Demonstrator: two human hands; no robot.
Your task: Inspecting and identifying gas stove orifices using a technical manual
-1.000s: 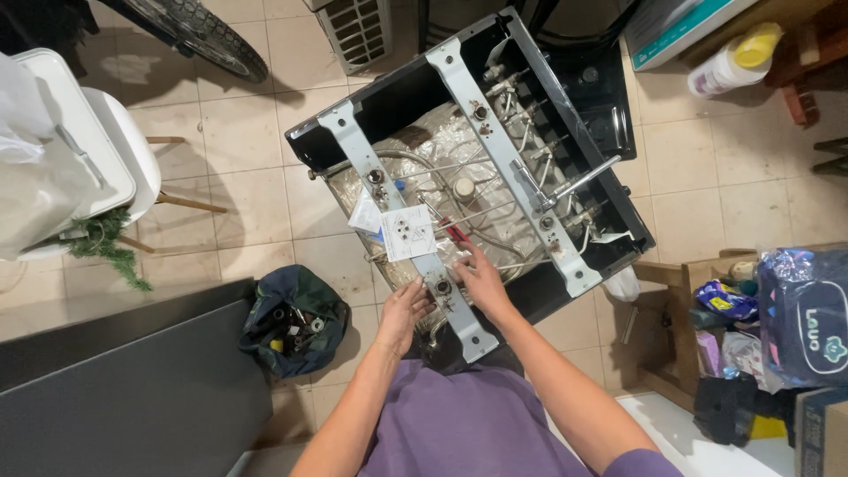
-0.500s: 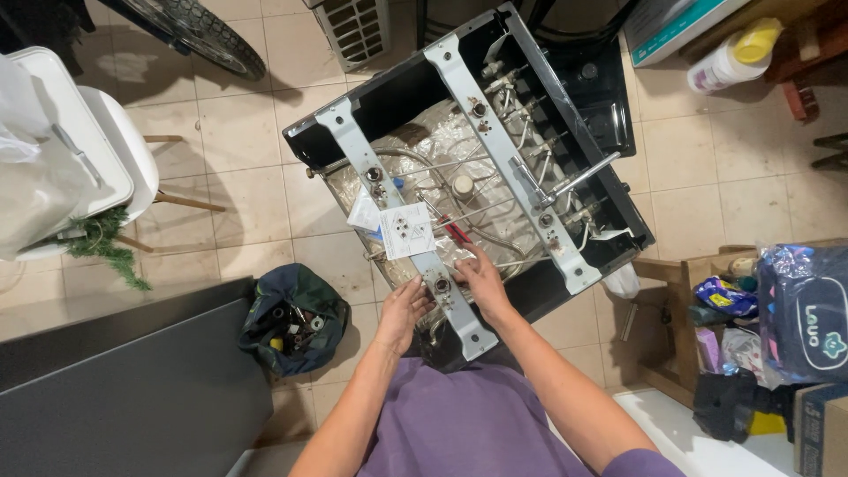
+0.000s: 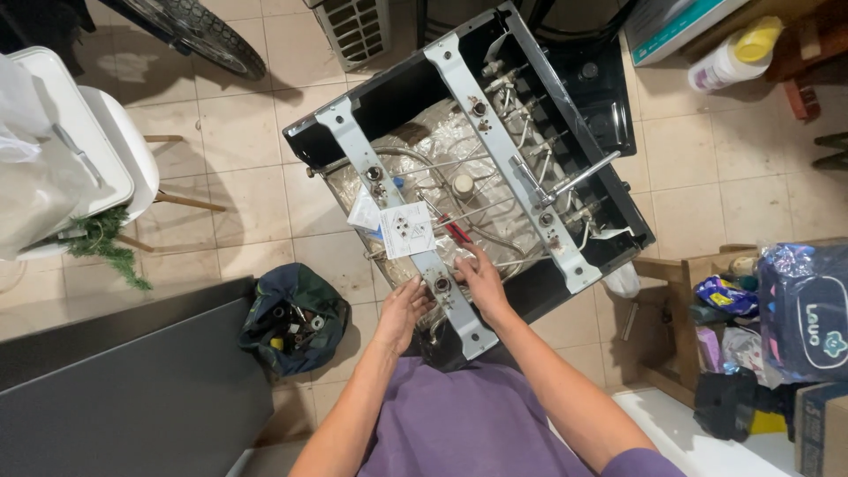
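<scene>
- Both hands work at the near end of an opened gas stove; the left hand [image 3: 405,309] has its grip curled with the fingers bent against the left edge of a pale metal bracket [image 3: 402,225], by a round burner fitting [image 3: 441,284] set in that strip. Whether the fingers pinch anything there cannot be told.
- Right hand [image 3: 481,281] lies on the other side of the same bracket, fingers half-spread and pressing down among thin metal gas tubes [image 3: 495,240]; no object is seen clamped in it.
- That bracket runs diagonally across the stove body [image 3: 618,124], which stands on the tiled floor [image 3: 238,132] with its top removed, showing crinkled foil lining [image 3: 442,146] below.
- A second, parallel bracket [image 3: 508,159] crosses further right, with a row of valves beside it.
- White paper tag [image 3: 407,229] sits on the near bracket, just beyond the hands.
- Dark green tool bag [image 3: 291,320] lies open on the floor to the left of the left forearm.
- White chair [image 3: 88,159] stands well to the left, and a bicycle tyre [image 3: 199,34] shows at the top.
- Spray can with a yellow cap [image 3: 733,55] lies at the upper right.
</scene>
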